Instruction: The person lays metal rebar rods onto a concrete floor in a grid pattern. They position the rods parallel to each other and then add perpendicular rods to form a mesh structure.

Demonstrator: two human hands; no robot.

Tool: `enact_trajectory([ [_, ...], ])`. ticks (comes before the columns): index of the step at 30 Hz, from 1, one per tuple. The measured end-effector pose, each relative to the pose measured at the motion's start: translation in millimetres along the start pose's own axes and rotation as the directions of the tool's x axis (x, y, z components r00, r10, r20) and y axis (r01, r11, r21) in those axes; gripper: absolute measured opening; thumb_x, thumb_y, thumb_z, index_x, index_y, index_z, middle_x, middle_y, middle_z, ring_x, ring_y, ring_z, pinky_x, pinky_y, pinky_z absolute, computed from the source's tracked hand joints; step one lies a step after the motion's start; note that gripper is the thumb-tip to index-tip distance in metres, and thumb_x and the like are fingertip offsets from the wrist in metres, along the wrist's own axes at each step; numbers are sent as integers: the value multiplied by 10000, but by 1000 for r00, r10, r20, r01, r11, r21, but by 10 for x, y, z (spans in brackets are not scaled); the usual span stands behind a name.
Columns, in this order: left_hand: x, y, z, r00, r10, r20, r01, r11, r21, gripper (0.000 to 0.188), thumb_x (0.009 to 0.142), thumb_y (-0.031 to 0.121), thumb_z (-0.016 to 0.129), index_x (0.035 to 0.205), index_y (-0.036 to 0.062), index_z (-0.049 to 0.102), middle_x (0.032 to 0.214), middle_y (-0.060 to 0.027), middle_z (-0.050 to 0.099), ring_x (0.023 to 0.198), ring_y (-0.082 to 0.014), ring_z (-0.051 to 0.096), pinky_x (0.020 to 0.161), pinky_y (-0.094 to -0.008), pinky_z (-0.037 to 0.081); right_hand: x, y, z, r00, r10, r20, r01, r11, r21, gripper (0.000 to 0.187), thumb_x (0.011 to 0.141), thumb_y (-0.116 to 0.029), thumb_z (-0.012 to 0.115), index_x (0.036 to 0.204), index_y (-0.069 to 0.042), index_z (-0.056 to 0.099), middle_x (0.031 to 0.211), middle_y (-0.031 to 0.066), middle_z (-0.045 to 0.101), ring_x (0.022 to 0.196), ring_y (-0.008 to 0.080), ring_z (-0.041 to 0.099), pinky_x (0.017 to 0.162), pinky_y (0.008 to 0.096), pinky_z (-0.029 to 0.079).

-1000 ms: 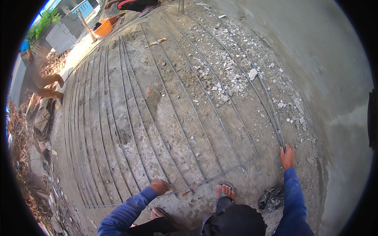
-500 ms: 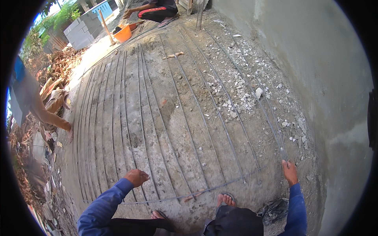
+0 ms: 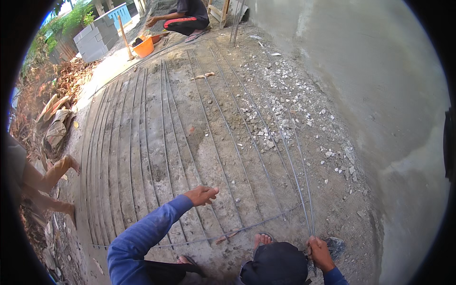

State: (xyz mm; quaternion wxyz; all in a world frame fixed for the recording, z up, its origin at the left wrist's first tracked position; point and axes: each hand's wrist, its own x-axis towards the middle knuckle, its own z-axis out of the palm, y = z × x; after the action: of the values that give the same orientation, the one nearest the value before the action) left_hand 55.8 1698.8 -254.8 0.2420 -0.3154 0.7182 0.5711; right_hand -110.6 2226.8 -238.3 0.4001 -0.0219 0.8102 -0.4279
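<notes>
My right hand (image 3: 320,252) is closed around the near ends of two thin steel rods (image 3: 309,209), which run away from me across the ground. Over the middle of the laid-out rods, my left hand (image 3: 202,195) hangs with its fingers partly stretched out and nothing in it. Many long steel rods (image 3: 168,168) lie roughly side by side, spreading away from me. A single crosswise rod (image 3: 190,241) passes near their close ends, just beyond my sandalled feet (image 3: 262,239).
Concrete rubble (image 3: 294,102) lies on the right beside a grey plastered wall (image 3: 375,95). Another person (image 3: 187,21) squats at the back near an orange bucket (image 3: 144,47). A second person's bare feet (image 3: 70,209) stand at the left edge. Grey blocks (image 3: 95,40) are stacked behind.
My right hand has drawn the rod ends nearer and to the left. My left hand has moved right and upward over the rods. The person at the left has shifted nearer.
</notes>
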Motion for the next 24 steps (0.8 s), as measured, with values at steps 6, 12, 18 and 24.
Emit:
enact_trajectory([
  [6,1302,1019,1174,977,141,157,-21,805,-594,1036,919,804,436,1611,64,224,1608,-263,308,1388,-407,477,1135,-514,406,-920,671,-73,959,-249,133,277,742,-610,454,1020,-356,523,1271,0,650,1181,254,691,1046,378,677,905,481,506],
  [12,2027,1910,2151,982,147,119,53,390,-919,1016,891,725,613,1601,95,250,1570,-241,380,1305,-386,542,994,-552,487,-1307,803,153,995,27,-101,-59,944,-325,524,1069,-421,402,1347,-13,578,1214,271,647,1142,415,597,999,467,424],
  [18,2119,1637,2368,992,124,-1,-80,639,-765,705,963,581,577,1276,-50,615,959,-179,718,684,-279,708,591,-452,549,-1254,983,133,991,-128,-45,102,921,-377,458,1038,-419,480,1178,-8,626,971,263,680,871,398,670,747,478,505],
  [24,1492,1874,2463,978,207,-20,-178,782,-597,575,1028,513,454,863,20,699,795,-127,731,610,-253,667,578,-412,566,-687,611,67,952,-304,36,280,819,-501,444,1028,-446,500,1084,-17,601,889,242,635,792,385,635,697,476,479],
])
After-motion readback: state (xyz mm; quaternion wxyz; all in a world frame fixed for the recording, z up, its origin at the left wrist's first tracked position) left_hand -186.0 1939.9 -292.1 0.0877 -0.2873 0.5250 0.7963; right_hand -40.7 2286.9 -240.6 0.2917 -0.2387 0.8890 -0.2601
